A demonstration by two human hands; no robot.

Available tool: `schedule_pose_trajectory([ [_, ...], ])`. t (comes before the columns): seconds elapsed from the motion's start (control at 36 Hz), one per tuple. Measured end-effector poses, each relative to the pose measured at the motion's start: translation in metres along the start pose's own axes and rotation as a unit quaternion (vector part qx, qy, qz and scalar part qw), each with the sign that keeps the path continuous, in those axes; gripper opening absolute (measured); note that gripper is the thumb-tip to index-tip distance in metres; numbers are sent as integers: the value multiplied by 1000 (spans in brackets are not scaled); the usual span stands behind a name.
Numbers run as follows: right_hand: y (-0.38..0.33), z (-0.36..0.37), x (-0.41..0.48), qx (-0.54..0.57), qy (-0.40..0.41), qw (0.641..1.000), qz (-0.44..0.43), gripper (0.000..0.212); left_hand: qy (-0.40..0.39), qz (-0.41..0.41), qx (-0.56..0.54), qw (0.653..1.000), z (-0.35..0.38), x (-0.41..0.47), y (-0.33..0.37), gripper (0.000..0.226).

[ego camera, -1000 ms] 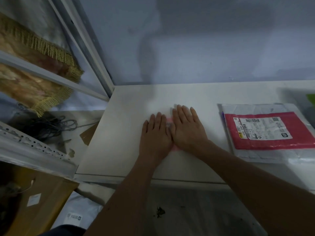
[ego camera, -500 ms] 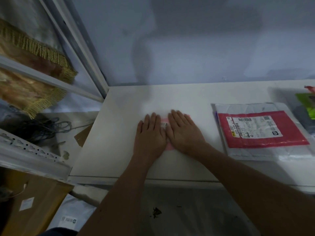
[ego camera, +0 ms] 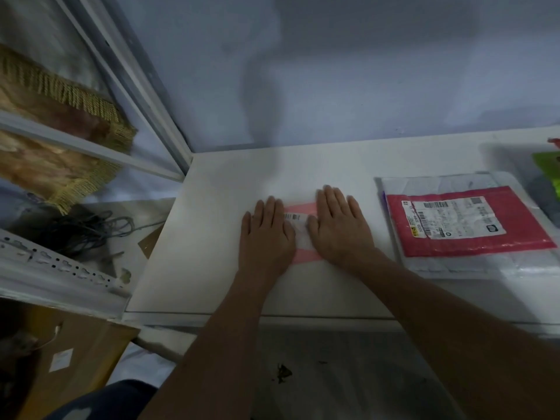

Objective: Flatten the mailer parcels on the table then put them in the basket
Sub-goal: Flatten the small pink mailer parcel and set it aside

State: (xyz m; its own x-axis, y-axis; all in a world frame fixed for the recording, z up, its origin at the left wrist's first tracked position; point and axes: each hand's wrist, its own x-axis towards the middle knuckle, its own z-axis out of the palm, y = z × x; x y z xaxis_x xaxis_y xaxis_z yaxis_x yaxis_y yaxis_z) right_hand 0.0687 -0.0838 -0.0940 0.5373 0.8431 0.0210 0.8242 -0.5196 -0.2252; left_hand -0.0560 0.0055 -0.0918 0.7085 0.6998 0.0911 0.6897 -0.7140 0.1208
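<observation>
Head view: A person leans over a white table (ego camera: 212,237) set against a pale wall, both bare forearms reaching in from the near edge. The left hand (ego camera: 266,234) and the right hand (ego camera: 339,228) lie palm down, fingers straight and close together, pressing flat on a small pink mailer parcel (ego camera: 301,237). Neither hand grasps anything; they only bear down on it. The parcel sits near the middle of the table and is mostly covered. Only a strip of pink and a white barcode label show in the narrow gap between the two hands.

To the right, well apart from the hands, a red mailer (ego camera: 472,241) with a large white shipping label lies face up on top of a stack of pale plastic mailers (ego camera: 448,184). It looks flat. A green item (ego camera: 548,168) shows at the far right edge of the frame, too cropped to make out.

Left of the table, behind a white metal frame, hangs gold-fringed fabric (ego camera: 60,122). Below it a tangle of dark cables (ego camera: 81,228) lies on a lower surface. A brown cardboard box (ego camera: 75,359) sits in the near left corner, lower than the tabletop.
</observation>
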Motion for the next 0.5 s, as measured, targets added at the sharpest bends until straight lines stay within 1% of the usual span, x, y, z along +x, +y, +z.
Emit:
schedule_pose_trajectory([
  [0.06, 8, -2, 0, -11, -10, 1000, -22, 67, -17, -1, 0, 1000, -1, 0, 0, 72],
  [0.08, 12, -4, 0, -19, -15, 999, -26, 66, -27, -2, -2, 1000, -1, 1, 0, 75],
  [0.28, 20, -9, -3, -18, -13, 1000, -10, 73, -44, -7, -3, 999, -5, 2, 3, 72],
  [0.33, 19, -10, -4, -23, -15, 1000, -10, 72, -17, -12, -7, 1000, -5, 4, 7, 75],
  [0.42, 16, -11, -6, -7, -18, 1000, -4, 72, 54, -2, -8, 998, -9, 8, 19, 61],
  [0.44, 17, -14, -5, 2, -22, 1000, 0, 74, 62, 17, -18, 998, -10, 11, 26, 59],
  [0.47, 17, -16, -6, 7, -29, 1000, -5, 75, 53, 46, -39, 997, -14, 13, 38, 59],
  [0.5, 20, -16, -8, -8, -31, 999, -12, 77, 53, 75, -77, 993, -14, 17, 51, 59],
])
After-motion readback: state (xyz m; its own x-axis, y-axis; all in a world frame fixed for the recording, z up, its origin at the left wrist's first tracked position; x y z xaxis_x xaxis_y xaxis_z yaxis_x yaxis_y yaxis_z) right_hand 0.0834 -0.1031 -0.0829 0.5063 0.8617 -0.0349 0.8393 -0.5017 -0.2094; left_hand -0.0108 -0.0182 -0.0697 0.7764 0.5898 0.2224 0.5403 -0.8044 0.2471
